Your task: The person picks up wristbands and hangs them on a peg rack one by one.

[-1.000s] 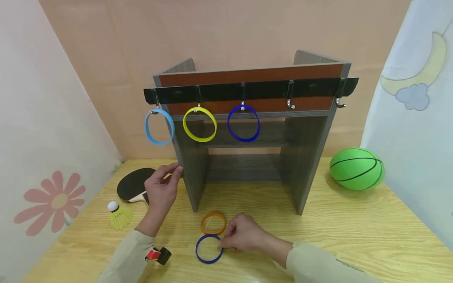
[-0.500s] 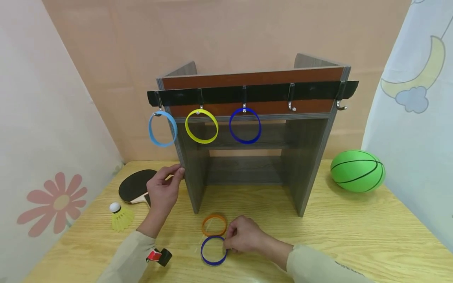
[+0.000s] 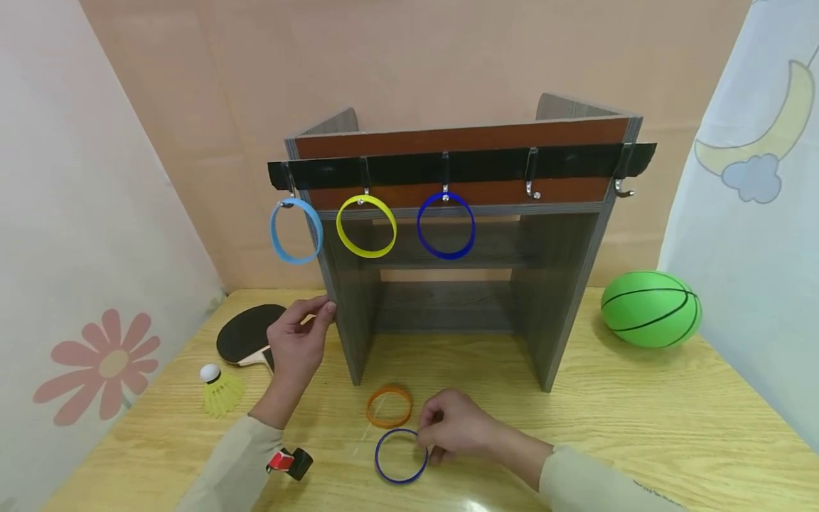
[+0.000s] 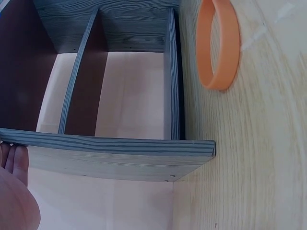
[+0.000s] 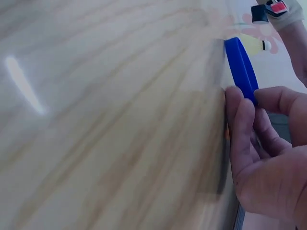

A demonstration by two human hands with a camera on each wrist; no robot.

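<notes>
My right hand (image 3: 457,427) pinches the right rim of a dark blue wristband (image 3: 379,462) between thumb and fingers, low in front of the shelf. In the right wrist view, the blue band (image 5: 241,67) stands out from the fingertips. An orange wristband (image 3: 369,416) lies on the table just beyond it. My left hand (image 3: 297,345) holds the front edge of the left side panel of a grey wooden shelf (image 3: 557,299). From the hooks on the shelf's black strip (image 3: 409,169) hang a light blue band (image 3: 274,238), a yellow band (image 3: 341,233) and another dark blue band (image 3: 421,238).
Two bare hooks, a fourth hook (image 3: 530,190) and a right-end hook (image 3: 621,189), are on the strip. A paddle (image 3: 246,334) and a yellow shuttlecock (image 3: 222,392) lie left on the table (image 3: 646,419). A green ball (image 3: 651,310) sits at the right.
My right hand has drawn the dark blue wristband rightward and slightly toward me, away from the orange one. The left hand has stayed at the shelf panel.
</notes>
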